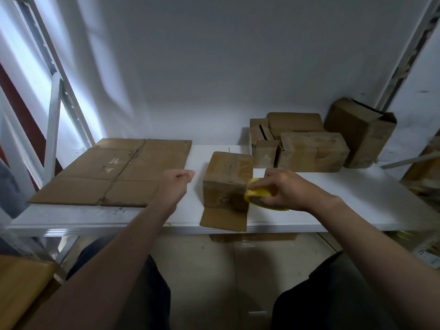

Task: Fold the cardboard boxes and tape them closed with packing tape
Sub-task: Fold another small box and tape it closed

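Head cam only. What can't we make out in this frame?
All head view.
1. left hand: fingers curled, facing away; whether they pinch a tape end cannot be told.
2. tape roll: largely covered by the right hand gripping it.
3. box: far face hidden behind its own body.
4. boxes at right edge: blurred, cut off by the frame.
5. cardboard under the table: mostly hidden by the table.

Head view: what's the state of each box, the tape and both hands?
Small box: folded, near flap open on the table.
Tape roll: against the box's right side.
Right hand: grips the roll.
Left hand: curled, nothing visible in it.
Flat cardboard: unfolded.
Large box: flaps ajar.
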`<state>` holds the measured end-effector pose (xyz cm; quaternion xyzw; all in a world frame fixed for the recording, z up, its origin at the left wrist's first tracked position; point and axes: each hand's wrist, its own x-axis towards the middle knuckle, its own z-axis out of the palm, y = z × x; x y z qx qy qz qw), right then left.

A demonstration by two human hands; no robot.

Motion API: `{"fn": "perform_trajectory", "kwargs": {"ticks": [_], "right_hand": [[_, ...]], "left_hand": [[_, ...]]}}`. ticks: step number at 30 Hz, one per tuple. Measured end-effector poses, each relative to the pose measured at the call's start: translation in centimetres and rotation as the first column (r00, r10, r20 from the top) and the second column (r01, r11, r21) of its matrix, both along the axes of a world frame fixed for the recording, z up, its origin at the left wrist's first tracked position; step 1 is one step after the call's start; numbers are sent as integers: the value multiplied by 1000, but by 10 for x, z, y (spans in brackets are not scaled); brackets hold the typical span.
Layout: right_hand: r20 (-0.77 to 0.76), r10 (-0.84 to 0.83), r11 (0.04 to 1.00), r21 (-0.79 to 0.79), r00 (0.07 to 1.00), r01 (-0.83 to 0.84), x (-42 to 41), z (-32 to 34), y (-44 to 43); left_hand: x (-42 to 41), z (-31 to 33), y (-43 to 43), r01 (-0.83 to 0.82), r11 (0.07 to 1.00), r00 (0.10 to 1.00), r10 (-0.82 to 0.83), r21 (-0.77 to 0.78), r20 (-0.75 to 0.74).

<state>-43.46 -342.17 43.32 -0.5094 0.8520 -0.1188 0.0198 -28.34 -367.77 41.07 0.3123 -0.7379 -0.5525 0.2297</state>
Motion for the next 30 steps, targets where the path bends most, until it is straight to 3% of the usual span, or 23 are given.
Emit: {"fn": "perform_trajectory", "kwargs": {"ticks": [10, 19, 30], "right_hand": [[1, -38, 963, 268, 999, 37, -21, 3, -3], [-90, -27, 983, 179, 996, 43, -46, -18, -12], [40, -58, 991, 120, 998, 52, -71, -44, -32]], "left_hand": [[-23, -34, -18, -47, 996, 999, 45, 75, 25], [-46, -47, -32, -63, 996, 998, 62, 57, 21], [-81, -81, -41, -75, 985, 997, 75, 156, 7]]}}
